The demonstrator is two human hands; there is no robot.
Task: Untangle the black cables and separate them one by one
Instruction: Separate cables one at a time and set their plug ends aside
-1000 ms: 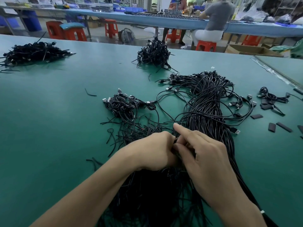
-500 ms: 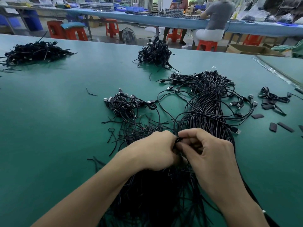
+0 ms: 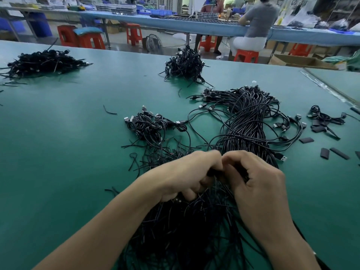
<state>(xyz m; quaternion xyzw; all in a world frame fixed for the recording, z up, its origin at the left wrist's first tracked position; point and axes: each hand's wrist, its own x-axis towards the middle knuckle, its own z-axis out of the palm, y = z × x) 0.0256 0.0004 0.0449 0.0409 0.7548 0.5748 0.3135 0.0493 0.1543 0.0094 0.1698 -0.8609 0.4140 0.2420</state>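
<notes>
Left hand [image 3: 187, 176] curled round clump of black cables [image 3: 194, 230], right hand [image 3: 259, 184] pinching same clump just beside it, knuckles touching. Bundle [image 3: 245, 129] starts right under both, long axis running away from me across table [image 3: 68, 162]. Guessing pull goes sideways, hands equally near.

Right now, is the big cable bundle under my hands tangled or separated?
Tangled: the cable bundle lies as one dense mass of crossing, looping strands.

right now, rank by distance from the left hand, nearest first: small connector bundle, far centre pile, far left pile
1. small connector bundle, just ahead of left hand
2. far centre pile, straight ahead
3. far left pile, off leftward
</notes>
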